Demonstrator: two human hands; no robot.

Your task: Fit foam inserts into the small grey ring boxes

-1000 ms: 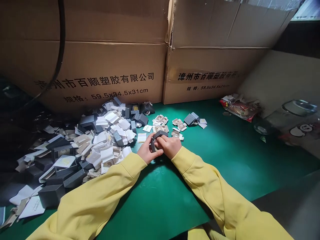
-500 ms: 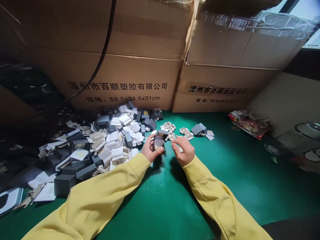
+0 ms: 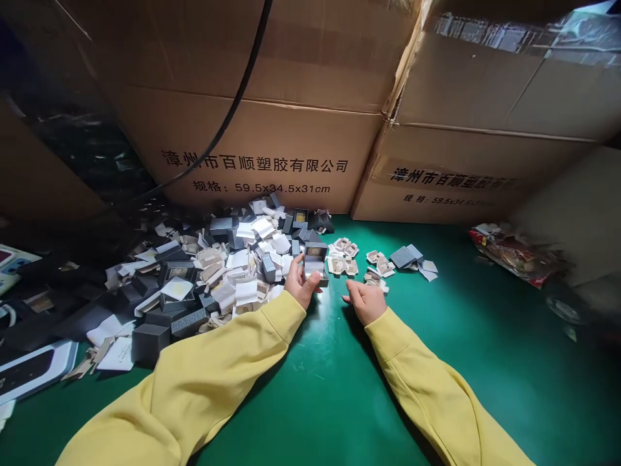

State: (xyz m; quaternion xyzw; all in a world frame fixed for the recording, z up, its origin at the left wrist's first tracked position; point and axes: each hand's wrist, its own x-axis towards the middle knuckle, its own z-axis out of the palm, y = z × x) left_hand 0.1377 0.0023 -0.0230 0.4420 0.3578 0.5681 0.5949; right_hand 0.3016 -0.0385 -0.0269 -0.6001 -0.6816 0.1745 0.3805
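My left hand (image 3: pixel 301 285) grips a small grey hinged box (image 3: pixel 315 260), held open with its lid up and a pale insert showing inside. My right hand (image 3: pixel 366 301) rests low on the green table mat (image 3: pixel 436 336) a short way to the right of the box, fingers loosely curled, and nothing is visible in it. Both arms wear yellow sleeves. Just beyond the hands lie several small beige inserts (image 3: pixel 342 255).
A big heap of grey boxes and white cards (image 3: pixel 213 272) covers the mat's left side. Two large printed cardboard cartons (image 3: pixel 272 129) wall off the back. A grey box (image 3: pixel 402 257) and scraps lie right of centre. A crumpled wrapper (image 3: pixel 514 255) sits far right.
Both hands were closed on the shut box a second ago. The box has been opened, my right hand has let go and dropped to the mat, and the view has swung left.
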